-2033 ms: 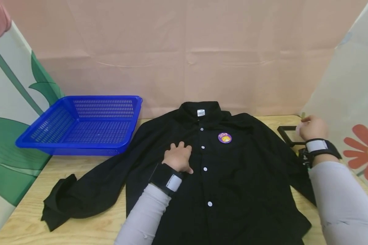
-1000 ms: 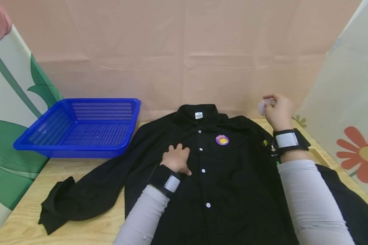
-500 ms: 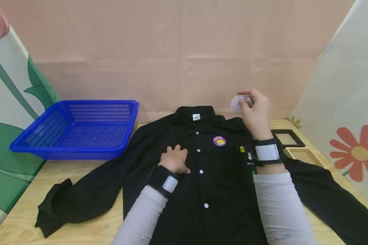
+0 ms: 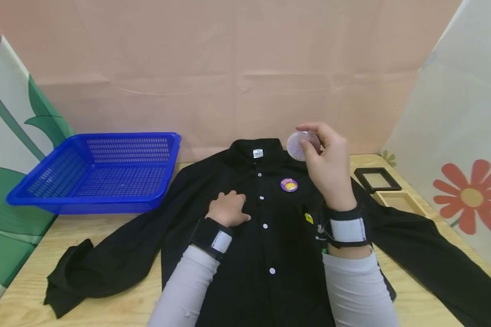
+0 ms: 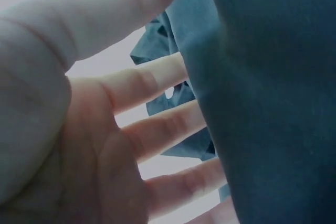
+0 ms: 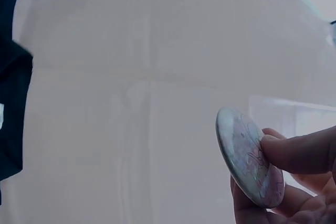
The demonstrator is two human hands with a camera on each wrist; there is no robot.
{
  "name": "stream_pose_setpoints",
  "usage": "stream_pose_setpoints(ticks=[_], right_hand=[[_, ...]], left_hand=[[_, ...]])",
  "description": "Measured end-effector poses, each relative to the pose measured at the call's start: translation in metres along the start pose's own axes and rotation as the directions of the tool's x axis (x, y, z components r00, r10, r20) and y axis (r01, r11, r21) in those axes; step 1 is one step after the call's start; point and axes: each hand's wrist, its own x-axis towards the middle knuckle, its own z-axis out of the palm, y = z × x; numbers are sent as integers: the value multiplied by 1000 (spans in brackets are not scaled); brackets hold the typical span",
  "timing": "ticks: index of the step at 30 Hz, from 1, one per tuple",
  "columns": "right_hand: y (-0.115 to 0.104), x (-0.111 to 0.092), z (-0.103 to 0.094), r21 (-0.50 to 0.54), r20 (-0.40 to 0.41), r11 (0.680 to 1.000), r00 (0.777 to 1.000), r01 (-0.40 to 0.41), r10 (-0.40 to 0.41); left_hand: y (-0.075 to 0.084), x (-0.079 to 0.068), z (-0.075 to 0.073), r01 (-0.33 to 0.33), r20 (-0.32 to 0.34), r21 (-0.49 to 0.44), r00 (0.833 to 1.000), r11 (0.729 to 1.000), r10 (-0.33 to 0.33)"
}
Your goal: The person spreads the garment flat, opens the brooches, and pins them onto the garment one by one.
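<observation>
A black button-up shirt [image 4: 245, 254] lies face up with its sleeves spread. On its chest sits a purple round badge [image 4: 288, 185] with a yellow figure. My left hand [image 4: 227, 210] rests on the shirt front, fingers spread; in the left wrist view dark cloth hides the fingertips [image 5: 176, 121]. Above the shirt's shoulder, my right hand [image 4: 329, 159] pinches a pale, shiny round badge [image 4: 298, 145] between thumb and fingers. Up close in the right wrist view, that badge [image 6: 247, 158] is a tilted disc with a pinkish pattern; its back is hidden.
A blue plastic basket [image 4: 86, 200] stands at the back left, beside the shirt's shoulder. A black rectangular frame [image 4: 362, 181] and a shallow wooden tray [image 4: 421, 210] lie on the right of the wooden table [image 4: 20, 290]. A pinkish backdrop [image 4: 188, 45] rises behind.
My right hand, holding the pale badge, has moved left from near the black frame to above the shirt's shoulder, uncovering the frame and tray. My left hand has stayed on the shirt.
</observation>
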Motion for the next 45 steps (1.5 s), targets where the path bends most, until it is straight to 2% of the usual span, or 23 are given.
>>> stream_pose_setpoints(ticks=[4, 10, 14, 20, 22, 24, 25, 26, 27, 29, 30, 31, 33, 34, 36, 37, 38, 40, 43, 45], right_hand=[[-12, -11, -4, 53, 29, 999, 1000, -9, 7], [-22, -22, -9, 137, 40, 990, 999, -39, 34], [-30, -27, -9, 184, 54, 982, 998, -33, 24], [-50, -40, -13, 183, 110, 983, 994, -14, -6], [-55, -44, -15, 187, 110, 982, 994, 2, -23], [-59, -45, -17, 203, 100, 979, 994, 24, -45], [-60, -45, -17, 216, 92, 976, 994, 36, -57], [-60, -44, -17, 229, 83, 972, 994, 45, -66], [-61, -43, -17, 242, 76, 969, 995, 50, -70], [-60, -41, -16, 257, 62, 965, 996, 49, -67], [-59, -40, -16, 264, 55, 964, 997, 44, -61], [-58, -40, -16, 263, 50, 964, 997, 39, -54], [-56, -38, -16, 264, 46, 964, 998, 23, -36], [-55, -37, -16, 268, 46, 963, 999, 15, -28], [-54, -36, -16, 281, 55, 960, 998, -2, -14], [-54, -36, -15, 289, 62, 957, 998, -8, -11], [-53, -36, -15, 296, 70, 955, 998, -16, -5], [-53, -36, -14, 304, 83, 952, 997, -26, 1], [-52, -37, -13, 300, 93, 954, 996, -25, -3], [-51, -38, -14, 294, 96, 956, 995, -21, -8]], left_hand=[[-4, 1, -1, 2, -23, -11, 1000, 1000, -2], [-7, 3, -4, 13, -20, -6, 1000, 1000, -14], [-10, 3, -4, 9, -13, -10, 1000, 1000, -9], [-18, 1, -6, -14, -11, -88, 1000, 996, 13], [-20, 0, -10, -47, -64, -128, 997, 991, 39], [-19, -2, -18, -104, -177, -175, 981, 979, 72], [-18, -4, -23, -144, -255, -190, 962, 971, 93], [-16, -5, -28, -187, -336, -203, 935, 961, 111], [-13, -7, -33, -236, -419, -215, 899, 948, 129], [-5, -13, -42, -347, -566, -243, 809, 906, 159], [-1, -15, -46, -405, -622, -261, 765, 876, 168], [4, -18, -50, -461, -664, -285, 728, 841, 173], [13, -24, -56, -558, -712, -346, 680, 754, 177], [17, -27, -59, -601, -722, -381, 668, 702, 179], [25, -32, -63, -659, -722, -460, 668, 595, 182], [28, -34, -64, -676, -716, -495, 673, 546, 185], [31, -36, -65, -681, -707, -525, 683, 511, 183], [35, -39, -66, -679, -688, -573, 703, 459, 179], [38, -42, -66, -662, -672, -614, 724, 430, 155], [40, -44, -65, -661, -664, -636, 732, 397, 154]])
